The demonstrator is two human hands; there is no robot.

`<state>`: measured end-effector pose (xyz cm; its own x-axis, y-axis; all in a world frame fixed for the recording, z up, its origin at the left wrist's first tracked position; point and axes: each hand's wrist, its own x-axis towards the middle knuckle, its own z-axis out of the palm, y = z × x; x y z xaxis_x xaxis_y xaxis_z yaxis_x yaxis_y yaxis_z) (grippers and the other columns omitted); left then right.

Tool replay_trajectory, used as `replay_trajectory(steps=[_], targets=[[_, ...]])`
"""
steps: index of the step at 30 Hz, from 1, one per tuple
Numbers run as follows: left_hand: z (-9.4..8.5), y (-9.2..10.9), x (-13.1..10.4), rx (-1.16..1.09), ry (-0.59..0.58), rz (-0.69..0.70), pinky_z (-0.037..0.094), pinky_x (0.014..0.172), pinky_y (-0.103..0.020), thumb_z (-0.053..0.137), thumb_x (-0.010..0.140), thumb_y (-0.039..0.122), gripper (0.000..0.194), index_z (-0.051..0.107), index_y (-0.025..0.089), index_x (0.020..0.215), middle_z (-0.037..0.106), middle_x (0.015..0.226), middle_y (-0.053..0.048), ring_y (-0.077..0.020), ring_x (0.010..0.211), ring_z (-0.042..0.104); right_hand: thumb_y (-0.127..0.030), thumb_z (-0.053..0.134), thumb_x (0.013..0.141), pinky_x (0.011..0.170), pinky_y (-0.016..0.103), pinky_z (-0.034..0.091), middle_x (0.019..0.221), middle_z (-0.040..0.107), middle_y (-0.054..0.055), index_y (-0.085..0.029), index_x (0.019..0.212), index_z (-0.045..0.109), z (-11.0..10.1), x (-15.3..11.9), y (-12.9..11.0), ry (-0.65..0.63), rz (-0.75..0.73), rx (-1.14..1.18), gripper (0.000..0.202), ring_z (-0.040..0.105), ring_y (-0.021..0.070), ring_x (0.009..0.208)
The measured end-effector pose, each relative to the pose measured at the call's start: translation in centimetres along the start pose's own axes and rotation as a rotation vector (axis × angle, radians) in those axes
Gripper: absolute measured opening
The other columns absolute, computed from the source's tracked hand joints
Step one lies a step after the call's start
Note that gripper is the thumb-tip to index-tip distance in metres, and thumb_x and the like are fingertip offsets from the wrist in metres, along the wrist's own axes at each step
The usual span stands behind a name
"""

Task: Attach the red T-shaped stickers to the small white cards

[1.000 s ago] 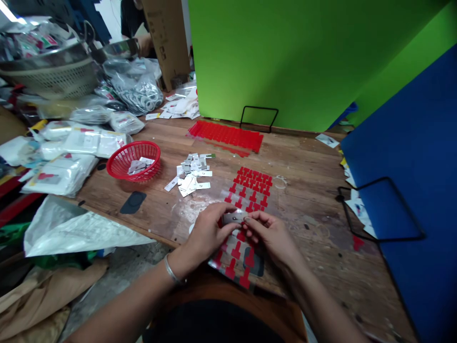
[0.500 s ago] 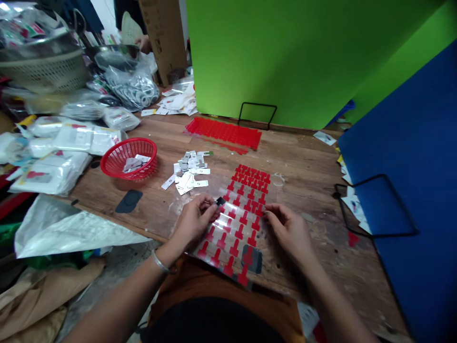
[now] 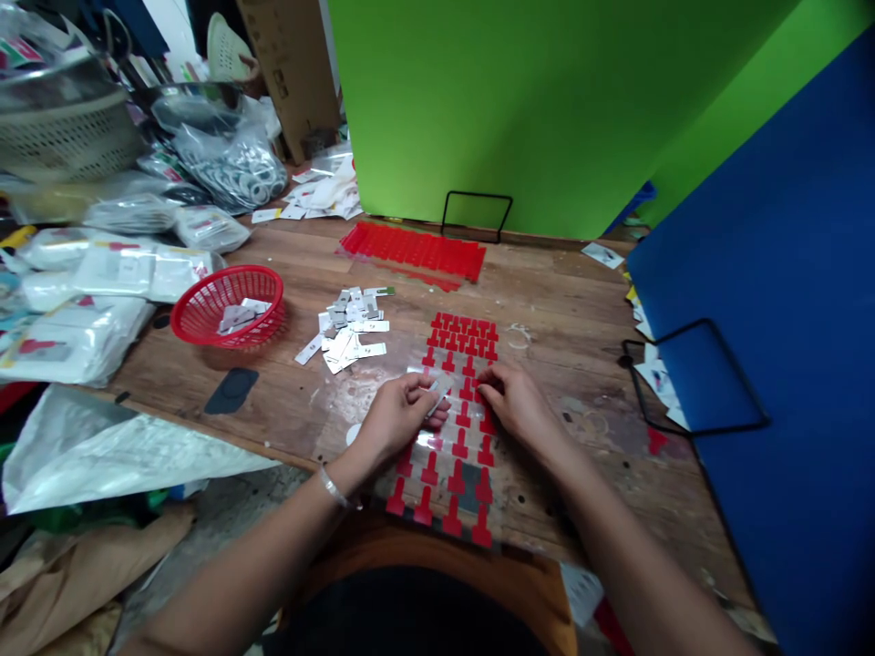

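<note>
A clear plastic sheet point(image 3: 441, 497) with rows of red T-shaped stickers point(image 3: 459, 443) lies on the wooden table in front of me. Over its left side my left hand point(image 3: 400, 417) pinches a small pale card point(image 3: 439, 392) between thumb and fingers. My right hand point(image 3: 519, 410) is at the sheet's right side, its fingertips pressed together beside a red sticker. Whatever those fingertips hold, if anything, is too small to make out. To the left lies a loose pile of white and grey cards point(image 3: 350, 328).
A red plastic basket point(image 3: 263, 314) with more cards stands left of the pile. Red sheets point(image 3: 414, 252) lie at the back, before a green panel point(image 3: 519, 109). Black wire frames point(image 3: 735, 424) stand at the panels. Filled plastic bags point(image 3: 113, 273) crowd the left. A person's hand shows far back.
The view has shifted slightly. My left hand has moved right over the sheet, and the piece in it now shows pale instead of dark. The right hand has moved a little up the sheet.
</note>
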<state>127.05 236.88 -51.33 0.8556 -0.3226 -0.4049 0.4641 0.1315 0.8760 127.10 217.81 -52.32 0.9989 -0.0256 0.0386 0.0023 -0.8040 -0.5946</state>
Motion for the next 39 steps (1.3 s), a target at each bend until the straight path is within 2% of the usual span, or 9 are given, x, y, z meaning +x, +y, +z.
replay_trajectory(steps=[6,12,15,18,23,26,31,35,39], targets=[[1.9,0.0,2.9,-0.057,0.026,-0.034,0.054,0.053,-0.018,0.061,0.081,0.010,0.012,0.049,0.013,0.079,0.061,0.060,0.003,-0.0090,0.053,0.064,-0.007,0.055,0.064,0.056,0.025,0.037,0.056,0.057,0.000,-0.019,0.056,0.055,0.0,1.6,0.1,-0.069,0.004,-0.017,0.015,0.050,0.0142,0.055],[2.6,0.2,3.5,-0.098,0.021,-0.069,0.055,0.053,-0.018,0.051,0.084,0.002,0.012,0.048,0.013,0.079,0.057,0.061,0.004,-0.0089,0.054,0.065,-0.013,0.054,0.073,0.068,0.030,0.042,0.080,0.061,0.008,-0.017,0.073,0.065,0.5,0.3,-0.3,0.029,-0.003,-0.055,0.012,0.055,0.0191,0.072],[2.7,0.6,3.5,-0.078,0.039,-0.109,0.055,0.055,-0.019,0.049,0.085,0.002,0.013,0.048,0.013,0.078,0.059,0.062,0.003,-0.0096,0.054,0.065,-0.016,0.051,0.076,0.071,0.031,0.043,0.079,0.059,0.008,-0.017,0.068,0.066,0.9,-0.4,-0.4,0.077,-0.042,-0.076,0.017,0.054,0.0195,0.073],[2.7,0.8,3.6,-0.056,0.042,-0.123,0.055,0.056,-0.020,0.049,0.086,0.003,0.011,0.049,0.012,0.079,0.062,0.067,0.000,-0.0098,0.056,0.066,-0.015,0.052,0.073,0.072,0.031,0.042,0.077,0.057,0.006,-0.018,0.065,0.062,1.1,-0.6,-0.1,0.115,-0.056,-0.036,0.013,0.053,0.0191,0.073],[2.7,0.6,3.5,-0.070,0.044,-0.102,0.055,0.055,-0.019,0.055,0.084,0.006,0.010,0.049,0.013,0.079,0.068,0.075,-0.004,-0.0095,0.055,0.066,-0.025,0.054,0.073,0.068,0.029,0.042,0.075,0.057,0.003,-0.019,0.066,0.058,0.4,-1.1,0.4,0.133,-0.039,0.221,0.010,0.053,0.0171,0.071],[2.7,0.4,3.5,-0.083,0.057,-0.090,0.055,0.055,-0.019,0.053,0.084,0.005,0.011,0.048,0.013,0.078,0.067,0.072,-0.002,-0.0093,0.056,0.066,-0.031,0.055,0.073,0.060,0.027,0.041,0.068,0.058,0.001,-0.019,0.069,0.057,-0.7,-1.6,0.3,0.127,0.073,0.437,0.013,0.052,0.0145,0.062],[2.6,0.3,3.5,-0.112,0.057,-0.087,0.055,0.056,-0.021,0.060,0.080,0.005,0.013,0.050,0.013,0.078,0.065,0.064,0.000,-0.0112,0.055,0.066,-0.033,0.066,0.066,0.054,0.024,0.042,0.065,0.058,-0.001,-0.019,0.073,0.058,-2.2,-2.3,-0.7,0.220,0.237,0.670,0.018,0.051,0.0115,0.056],[2.5,0.6,2.3,-0.179,0.001,-0.054,0.056,0.064,-0.021,0.065,0.073,0.000,0.017,0.056,0.010,0.082,0.068,0.068,-0.003,-0.0115,0.062,0.067,-0.037,0.075,0.058,0.058,0.024,0.045,0.067,0.060,-0.001,-0.019,0.073,0.057,-1.8,-2.7,-2.0,0.131,0.238,0.800,0.030,0.054,0.0120,0.060],[2.4,1.2,0.7,-0.176,-0.063,-0.090,0.056,0.063,-0.021,0.066,0.070,-0.002,0.021,0.062,0.009,0.087,0.070,0.074,-0.005,-0.0116,0.063,0.067,-0.034,0.072,0.061,0.058,0.024,0.046,0.068,0.060,-0.001,-0.019,0.073,0.056,-1.0,-3.1,-3.5,0.121,0.223,0.846,0.025,0.055,0.0118,0.060]])
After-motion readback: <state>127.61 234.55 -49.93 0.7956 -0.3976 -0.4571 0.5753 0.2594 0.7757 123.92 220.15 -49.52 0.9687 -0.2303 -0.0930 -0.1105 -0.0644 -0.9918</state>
